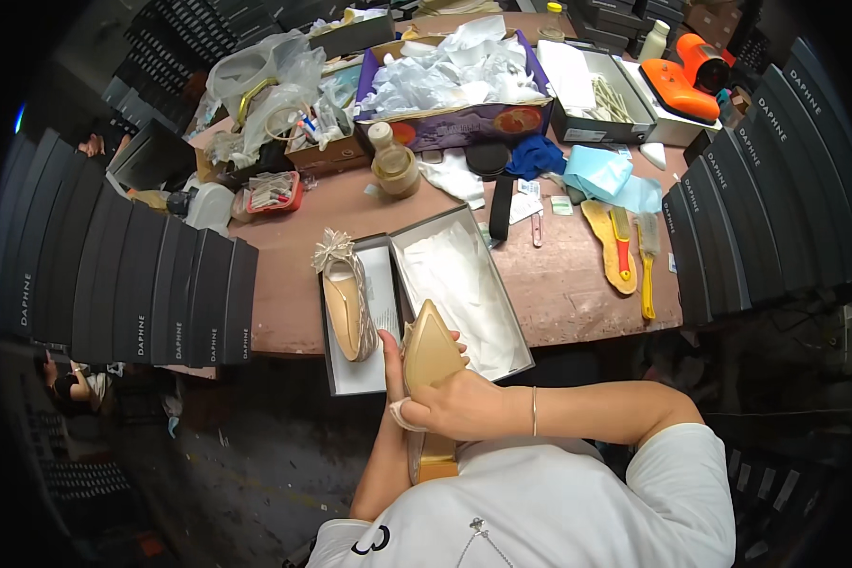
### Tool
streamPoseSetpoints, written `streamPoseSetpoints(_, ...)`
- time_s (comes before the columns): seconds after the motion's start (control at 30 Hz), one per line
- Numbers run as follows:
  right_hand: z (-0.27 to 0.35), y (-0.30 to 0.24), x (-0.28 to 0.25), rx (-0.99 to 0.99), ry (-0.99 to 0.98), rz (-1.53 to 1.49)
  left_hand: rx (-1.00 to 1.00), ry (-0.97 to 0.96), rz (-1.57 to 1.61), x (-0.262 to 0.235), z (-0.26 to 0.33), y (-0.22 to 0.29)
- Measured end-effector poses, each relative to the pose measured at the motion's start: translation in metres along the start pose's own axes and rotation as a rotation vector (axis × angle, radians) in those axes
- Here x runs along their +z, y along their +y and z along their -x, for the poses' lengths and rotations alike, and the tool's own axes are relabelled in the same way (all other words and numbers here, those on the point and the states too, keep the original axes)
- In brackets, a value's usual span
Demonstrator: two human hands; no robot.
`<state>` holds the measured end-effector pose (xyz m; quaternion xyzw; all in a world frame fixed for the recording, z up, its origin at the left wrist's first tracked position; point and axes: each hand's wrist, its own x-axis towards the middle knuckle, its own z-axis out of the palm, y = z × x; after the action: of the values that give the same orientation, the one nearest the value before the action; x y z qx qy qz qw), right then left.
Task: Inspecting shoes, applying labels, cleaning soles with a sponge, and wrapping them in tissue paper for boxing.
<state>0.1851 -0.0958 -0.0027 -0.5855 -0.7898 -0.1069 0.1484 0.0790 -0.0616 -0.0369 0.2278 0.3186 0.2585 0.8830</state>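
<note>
Pointed-toe block-heel shoe (430,352), gold sole up: left hand (394,374) grips it, right hand (462,404) curls over the sole; ornamented mate (346,301) lies in open shoebox (358,378).

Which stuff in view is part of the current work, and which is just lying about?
Apparently in use:
gold-soled shoe, in left hand and right hand
second shoe, in open box
white paper

Probably just lying about:
two brushes
blue cloth
orange device
</note>
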Motion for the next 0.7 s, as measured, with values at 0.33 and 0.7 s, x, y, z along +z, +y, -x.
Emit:
streamPoseSetpoints(0.33, 0.004, 0.028, -0.003, 0.027, -0.158, -0.459, -0.021, -0.115, 0.233, -0.009, -0.004, -0.003)
streamPoseSetpoints(0.7, -0.009, 0.04, 0.009, 0.144, -0.232, -0.52, 0.029, -0.137, 0.148, -0.025, -0.013, -0.004)
